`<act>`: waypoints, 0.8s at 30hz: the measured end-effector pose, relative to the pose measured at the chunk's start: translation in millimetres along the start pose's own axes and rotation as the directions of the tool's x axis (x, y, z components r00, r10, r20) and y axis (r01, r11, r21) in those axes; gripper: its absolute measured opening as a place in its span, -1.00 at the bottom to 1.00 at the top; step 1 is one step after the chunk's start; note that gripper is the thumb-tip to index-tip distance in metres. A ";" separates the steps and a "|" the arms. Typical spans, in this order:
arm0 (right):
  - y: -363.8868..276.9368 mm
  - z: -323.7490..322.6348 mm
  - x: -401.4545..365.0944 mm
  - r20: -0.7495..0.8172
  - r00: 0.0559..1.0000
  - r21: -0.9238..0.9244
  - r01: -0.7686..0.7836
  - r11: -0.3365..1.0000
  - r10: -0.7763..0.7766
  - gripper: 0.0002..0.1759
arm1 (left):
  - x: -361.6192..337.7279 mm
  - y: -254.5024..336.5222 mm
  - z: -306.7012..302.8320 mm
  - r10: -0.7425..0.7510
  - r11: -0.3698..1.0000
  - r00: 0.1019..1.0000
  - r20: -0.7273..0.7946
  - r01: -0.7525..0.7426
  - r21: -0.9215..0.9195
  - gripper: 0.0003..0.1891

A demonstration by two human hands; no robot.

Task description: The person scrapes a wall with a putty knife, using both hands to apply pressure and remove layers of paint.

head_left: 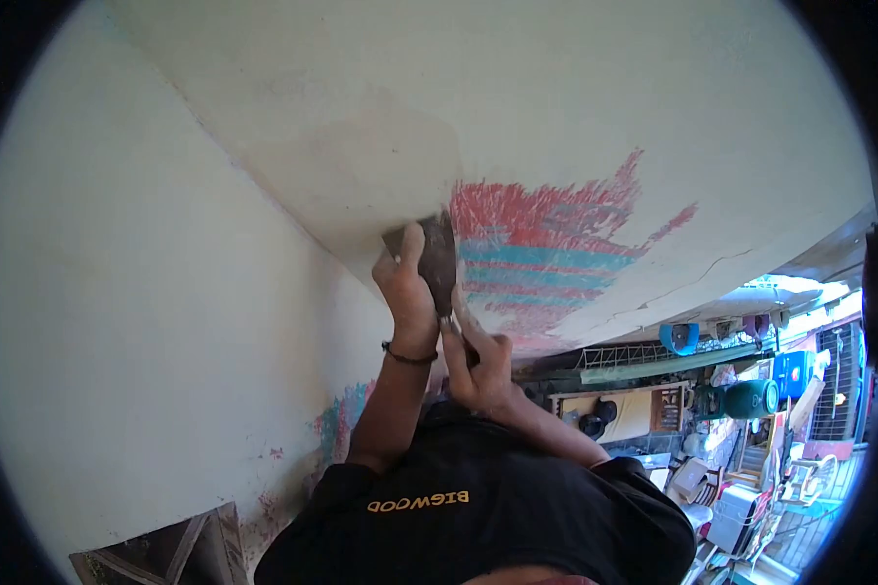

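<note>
A wide, dark scraper (440,261) lies with its blade against the pale wall (576,107), at the left edge of a patch of red and blue paint (546,239). My left hand (406,288), with a dark bracelet at the wrist, holds the blade's left side, one finger extended over its face. Lower and to the right, my right hand (481,369) is closed round the scraper's handle, which is mostly hidden by the fingers. Pale dust coats the fingers of both hands.
A corner line runs down the wall on the left. At lower left is a wooden frame (205,546). On the right are a green container (751,399), a blue container (793,374), a white chair (810,480) and clutter. A crack crosses the wall at right.
</note>
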State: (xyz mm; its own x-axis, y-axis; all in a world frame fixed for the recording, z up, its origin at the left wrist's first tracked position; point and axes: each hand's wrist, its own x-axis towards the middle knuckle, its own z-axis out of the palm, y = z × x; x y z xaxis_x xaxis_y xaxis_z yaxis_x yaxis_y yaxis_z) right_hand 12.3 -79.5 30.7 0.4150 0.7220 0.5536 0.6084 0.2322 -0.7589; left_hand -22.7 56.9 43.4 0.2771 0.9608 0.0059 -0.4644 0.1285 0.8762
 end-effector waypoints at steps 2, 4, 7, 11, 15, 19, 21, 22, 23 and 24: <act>-5.5 1.8 -3.5 0.000 1.000 0.017 -0.015 1.000 0.015 -0.49 | -0.5 13.6 6.3 0.024 0.999 1.000 0.018 -0.023 -0.031 -0.65; -14.0 1.0 1.9 -0.029 0.991 0.235 -0.119 0.965 0.129 -0.49 | -5.8 8.5 1.7 -0.008 1.000 1.000 -0.019 0.008 -0.006 -0.64; -1.6 4.9 -12.2 0.005 0.986 0.119 -0.164 0.979 0.165 -0.47 | -6.7 -3.2 0.5 -0.012 1.000 0.999 -0.041 0.012 -0.021 -0.66; -14.9 -1.0 0.6 0.005 0.993 0.155 -0.114 0.981 0.114 -0.46 | -9.3 28.5 14.4 -0.037 0.997 0.999 0.032 0.039 -0.061 -0.68; -20.6 -2.7 6.1 0.030 0.985 0.160 -0.172 0.972 0.169 -0.47 | 3.5 12.4 3.2 0.024 0.999 1.000 -0.010 -0.023 0.046 -0.70; -2.6 4.5 0.9 -0.074 0.995 0.081 0.069 0.994 -0.063 -0.48 | 2.4 -13.4 -3.1 0.011 1.000 0.999 -0.033 -0.012 -0.024 -0.71; -11.7 2.4 -8.7 -0.002 0.996 0.129 -0.091 0.987 0.092 -0.47 | 1.8 -8.5 -9.2 -0.036 0.999 0.999 -0.017 0.036 0.026 -0.71; -15.4 5.2 -5.0 -0.008 0.996 0.155 -0.092 0.984 0.094 -0.47 | 4.2 -2.4 -9.6 -0.082 0.997 0.997 0.013 0.082 0.016 -0.71; -17.8 7.6 -3.0 -0.015 0.996 0.183 -0.088 0.979 0.092 -0.46 | 1.6 4.9 -6.8 -0.106 0.994 0.994 0.022 0.106 0.004 -0.71; -18.9 7.2 -3.7 0.009 0.991 0.170 -0.132 0.977 0.132 -0.45 | -2.1 14.2 -2.6 -0.128 0.992 0.991 0.030 0.128 -0.008 -0.72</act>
State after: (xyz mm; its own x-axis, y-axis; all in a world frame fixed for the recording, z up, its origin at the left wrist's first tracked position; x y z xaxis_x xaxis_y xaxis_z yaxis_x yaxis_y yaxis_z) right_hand -5.6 -81.8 40.5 0.4854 0.7523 0.4455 0.4245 0.2427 -0.8723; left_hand -32.1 57.4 54.6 0.3594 0.9287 -0.0914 -0.4318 0.2523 0.8660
